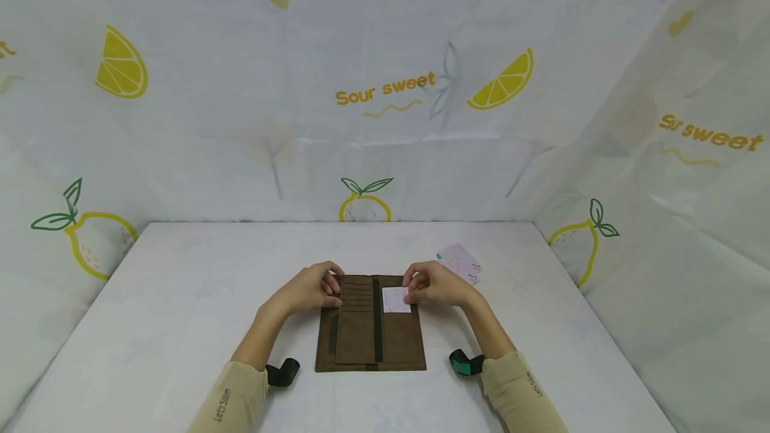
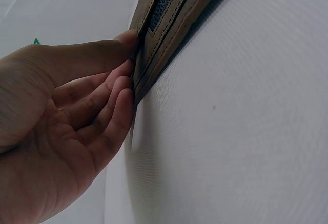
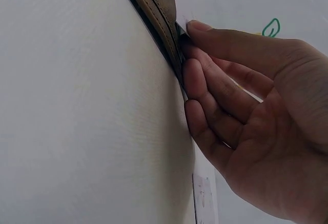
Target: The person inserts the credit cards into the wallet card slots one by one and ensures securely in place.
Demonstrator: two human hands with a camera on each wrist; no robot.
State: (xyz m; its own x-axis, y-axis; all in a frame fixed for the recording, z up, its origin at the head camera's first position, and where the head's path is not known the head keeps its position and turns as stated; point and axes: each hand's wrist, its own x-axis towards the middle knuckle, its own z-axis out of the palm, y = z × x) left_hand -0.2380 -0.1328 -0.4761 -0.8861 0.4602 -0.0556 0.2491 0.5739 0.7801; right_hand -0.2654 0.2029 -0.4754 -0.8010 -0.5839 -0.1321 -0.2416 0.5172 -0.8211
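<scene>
A brown long wallet (image 1: 355,338) lies unfolded on the white table, with several card slots on its left half and a dark strip down the middle. My left hand (image 1: 308,287) pinches the wallet's upper left edge, thumb on top and the other fingers at the rim, as the left wrist view shows. A small white card (image 1: 395,300) lies over the upper part of the right half. At its right edge, my right hand (image 1: 438,283) pinches the card between thumb and fingers, while other fingertips (image 3: 195,112) touch the wallet's rim. The index fingertip is partly hidden.
Behind the right hand, a pinkish printed card (image 1: 460,262) lies flat on the table (image 1: 210,299). Black wrist-worn devices (image 1: 283,373) show beside both sleeves. A lemon-patterned cloth (image 1: 240,85) hangs behind the table and along its sides.
</scene>
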